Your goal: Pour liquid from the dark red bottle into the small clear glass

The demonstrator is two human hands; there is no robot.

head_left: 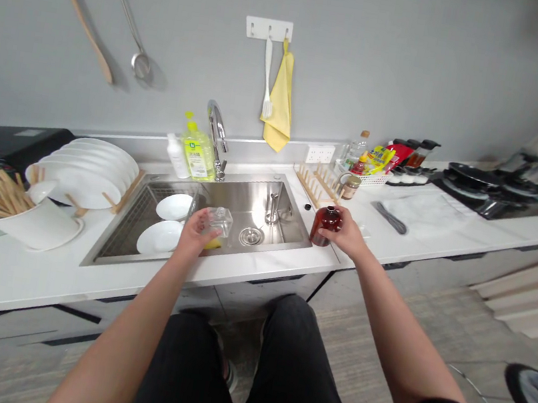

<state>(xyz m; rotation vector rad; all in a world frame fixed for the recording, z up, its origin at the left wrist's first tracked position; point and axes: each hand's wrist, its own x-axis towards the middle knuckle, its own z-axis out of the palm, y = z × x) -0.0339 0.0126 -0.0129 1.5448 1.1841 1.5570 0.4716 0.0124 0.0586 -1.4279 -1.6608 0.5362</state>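
Over the front of the steel sink [243, 201], my left hand [194, 234] is closed around a clear glass cup [220, 222], which is see-through and tilted. A bit of yellow shows in the sink just below it. My right hand [346, 234] grips a dark red-brown glass bottle [324, 226] by its side, at the counter just right of the sink. The bottle is upright with an uncapped mouth. A small black cap [307, 206] lies on the counter behind the bottle. Two white bowls [163, 237] sit in the rack at the sink's left.
Behind the sink stand the faucet [216, 136], a dish soap bottle [198, 150] and a white bottle [178, 155]. Plates [80, 177] and a chopstick holder [36, 224] are at left. A wooden rack [319, 185], a grey cloth strip [389, 217] and a stove [493, 191] lie to the right.
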